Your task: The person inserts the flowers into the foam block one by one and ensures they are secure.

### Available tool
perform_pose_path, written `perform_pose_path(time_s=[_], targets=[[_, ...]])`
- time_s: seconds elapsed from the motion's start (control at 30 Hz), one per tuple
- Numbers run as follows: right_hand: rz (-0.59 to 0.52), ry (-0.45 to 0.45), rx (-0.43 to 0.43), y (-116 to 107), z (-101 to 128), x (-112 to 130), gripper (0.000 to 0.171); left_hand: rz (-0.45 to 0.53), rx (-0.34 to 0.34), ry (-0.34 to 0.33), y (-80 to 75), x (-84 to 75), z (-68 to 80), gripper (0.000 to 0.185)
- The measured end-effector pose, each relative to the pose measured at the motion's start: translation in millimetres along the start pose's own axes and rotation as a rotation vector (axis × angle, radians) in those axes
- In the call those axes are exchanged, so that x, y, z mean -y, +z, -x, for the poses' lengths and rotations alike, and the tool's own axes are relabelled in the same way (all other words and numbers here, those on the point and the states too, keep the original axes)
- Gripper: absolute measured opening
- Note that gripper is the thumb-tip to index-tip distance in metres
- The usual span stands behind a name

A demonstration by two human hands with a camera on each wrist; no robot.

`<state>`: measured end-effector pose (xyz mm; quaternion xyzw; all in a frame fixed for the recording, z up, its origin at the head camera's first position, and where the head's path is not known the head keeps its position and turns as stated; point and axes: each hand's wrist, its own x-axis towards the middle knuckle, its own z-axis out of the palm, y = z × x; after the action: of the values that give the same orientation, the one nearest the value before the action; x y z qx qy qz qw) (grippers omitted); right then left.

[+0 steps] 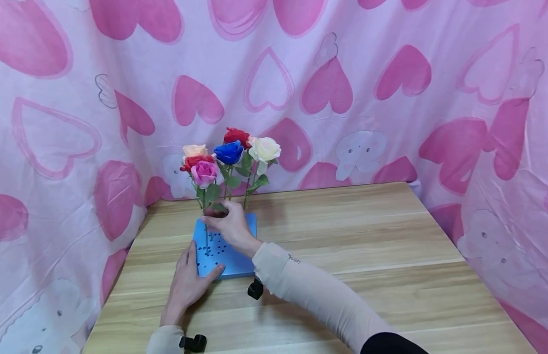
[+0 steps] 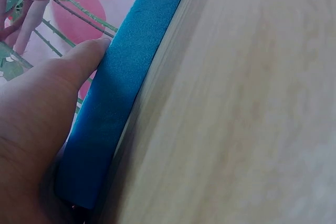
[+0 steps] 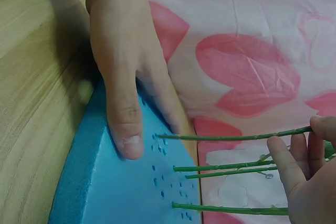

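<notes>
Steadying the square blue foam block point(image 1: 225, 250) is the left hand point(image 1: 187, 280), which lies flat on the near left corner with its fingers straight and its thumb pressing down on the pitted top face. The right hand point(image 1: 229, 223) reaches over the far part of the block and pinches the thin green stem point(image 3: 236, 137) of the pink artificial rose point(image 1: 205, 172) between its fingertips; the head view hides just how the fingers close, but the right wrist view shows them curled around the stem.

The block sits toward the left rear of the pale wood-grain counter point(image 1: 353, 236), with the stems standing upright in it. Doing this step well, I judge, means keeping the left palm's weight on the foam so the light block neither lifts nor slides, gripping the stem low, near the foam, and moving it straight along its own line, since a thin wire-like stem would bend under any sideways pull.

The foam looks soft and matt, with a fine grainy edge and many small punched holes. The stems are slender, stiff and slightly thorny, and the flower heads look like fabric petals: blue point(image 1: 228, 151), red point(image 1: 236, 135), cream point(image 1: 265, 149), peach point(image 1: 194, 150). Behind hangs a thin, creased pink curtain printed with hearts point(image 1: 389, 88).
</notes>
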<state>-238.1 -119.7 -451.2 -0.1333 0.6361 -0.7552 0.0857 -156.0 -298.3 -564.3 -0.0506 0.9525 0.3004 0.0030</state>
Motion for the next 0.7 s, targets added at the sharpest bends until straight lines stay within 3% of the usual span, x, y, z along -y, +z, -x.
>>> perform_pose_path(time_s=[0.47, 0.7], targets=[[0.125, -0.007, -0.013, 0.8, -0.5, -8.9, 0.025, -0.006, -0.002, 0.01, 1.1, 1.4, -1.0, 0.133], [0.287, -0.044, -0.015, -1.4, -3.2, -8.7, 0.025, -0.005, -0.003, 0.009, 1.1, 2.3, -1.4, 0.134]])
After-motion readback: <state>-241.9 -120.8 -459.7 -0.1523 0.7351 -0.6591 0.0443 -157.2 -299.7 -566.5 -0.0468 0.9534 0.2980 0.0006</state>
